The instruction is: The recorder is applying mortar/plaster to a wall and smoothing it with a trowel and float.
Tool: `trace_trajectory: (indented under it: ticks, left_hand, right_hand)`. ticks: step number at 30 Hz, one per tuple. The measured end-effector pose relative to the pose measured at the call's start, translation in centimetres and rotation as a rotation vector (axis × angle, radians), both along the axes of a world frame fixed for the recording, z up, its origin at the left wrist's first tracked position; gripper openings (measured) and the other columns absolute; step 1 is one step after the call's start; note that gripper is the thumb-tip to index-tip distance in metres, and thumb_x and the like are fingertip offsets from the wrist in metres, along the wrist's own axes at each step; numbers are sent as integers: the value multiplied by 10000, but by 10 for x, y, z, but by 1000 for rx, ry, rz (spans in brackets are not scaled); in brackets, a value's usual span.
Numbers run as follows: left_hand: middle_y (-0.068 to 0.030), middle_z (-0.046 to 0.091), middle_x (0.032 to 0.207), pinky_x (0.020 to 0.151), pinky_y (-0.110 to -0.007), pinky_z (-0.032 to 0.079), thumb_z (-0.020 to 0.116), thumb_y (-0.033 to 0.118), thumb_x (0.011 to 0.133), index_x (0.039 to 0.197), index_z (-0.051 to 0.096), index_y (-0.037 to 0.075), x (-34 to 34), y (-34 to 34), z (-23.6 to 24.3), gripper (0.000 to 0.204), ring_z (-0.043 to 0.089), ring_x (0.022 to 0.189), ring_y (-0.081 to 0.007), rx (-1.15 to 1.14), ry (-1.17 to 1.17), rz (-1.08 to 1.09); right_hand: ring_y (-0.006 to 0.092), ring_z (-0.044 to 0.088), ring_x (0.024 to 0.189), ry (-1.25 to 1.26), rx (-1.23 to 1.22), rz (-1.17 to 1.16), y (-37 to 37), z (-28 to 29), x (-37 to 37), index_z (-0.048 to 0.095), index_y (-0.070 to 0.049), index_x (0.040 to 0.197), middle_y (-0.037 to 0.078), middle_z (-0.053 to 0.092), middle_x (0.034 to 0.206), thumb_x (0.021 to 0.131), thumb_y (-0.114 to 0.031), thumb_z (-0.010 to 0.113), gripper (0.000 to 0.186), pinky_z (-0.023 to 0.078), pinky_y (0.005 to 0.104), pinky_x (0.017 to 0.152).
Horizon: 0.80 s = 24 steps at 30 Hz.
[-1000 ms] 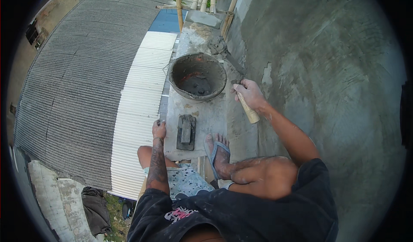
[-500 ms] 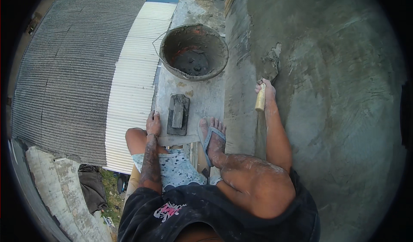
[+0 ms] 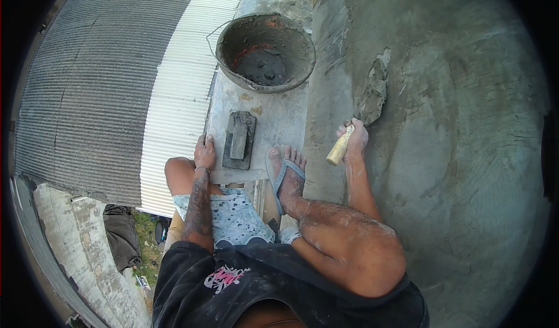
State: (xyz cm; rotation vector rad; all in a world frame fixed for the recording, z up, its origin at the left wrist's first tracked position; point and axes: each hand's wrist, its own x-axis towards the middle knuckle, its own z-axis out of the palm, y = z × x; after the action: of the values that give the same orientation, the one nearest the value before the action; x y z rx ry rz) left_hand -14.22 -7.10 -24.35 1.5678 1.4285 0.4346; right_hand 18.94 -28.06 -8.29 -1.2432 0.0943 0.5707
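Evidently, your right hand (image 3: 354,139) wraps the trowel (image 3: 339,147) by its pale handle, close beside the wall (image 3: 434,153); the soft mortar (image 3: 373,92) probably makes it tip-heavy, so hold near the blade. Your left hand (image 3: 204,151) rests at the ledge (image 3: 273,118), grip unclear.

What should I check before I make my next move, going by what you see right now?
1. Trowel gripped in the right hand: ok.
2. Trowel loaded: ok, a grey clump sits on it.
3. Bucket upright on the ledge: ok, with some mortar inside.
4. Float clear of the sandalled foot: ok, there's a gap.
5. Left hand firmly holding the ledge's edge: cannot tell.
6. Trowel clear of the plastered surface: cannot tell.
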Motion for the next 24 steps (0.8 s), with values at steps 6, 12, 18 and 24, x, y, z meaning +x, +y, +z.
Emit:
trace_trajectory:
  ticks: [6, 12, 18, 24]
  left_hand:
    - [-207, 572, 1146, 917, -362, 408, 452, 389, 891, 1218, 506, 26, 2, -2, 14, 492, 539, 1077, -337, -38, 13, -9]
    - [-214, 583, 1122, 903, -356, 419, 466, 380, 891, 1205, 517, 17, 2, -5, 19, 483, 562, 1047, -313, -46, -14, 12]
    - [-216, 588, 1114, 907, -341, 417, 475, 372, 891, 1195, 521, -5, -2, -2, 16, 486, 560, 1052, -309, -9, -7, -6]
    - [-221, 587, 1114, 906, -341, 418, 478, 362, 890, 1192, 523, -10, -3, -2, 15, 481, 560, 1053, -308, -9, -2, 4]
  right_hand:
    - [166, 490, 539, 53, 32, 154, 37, -2, 54, 440, -42, 763, 63, 449, 666, 822, -173, 497, 154, 424, 301, 465]
    - [190, 511, 523, 39, 7, -100, 89, -10, 81, 446, -21, 763, 82, 479, 667, 801, -152, 492, 144, 448, 327, 459]
    - [207, 529, 525, 89, 124, -231, 87, 2, 69, 467, -13, 749, 94, 494, 657, 803, -153, 486, 152, 453, 331, 458]
    - [200, 527, 531, 11, 32, -176, 50, 12, 47, 479, -11, 760, 90, 493, 650, 806, -172, 501, 169, 454, 315, 469]
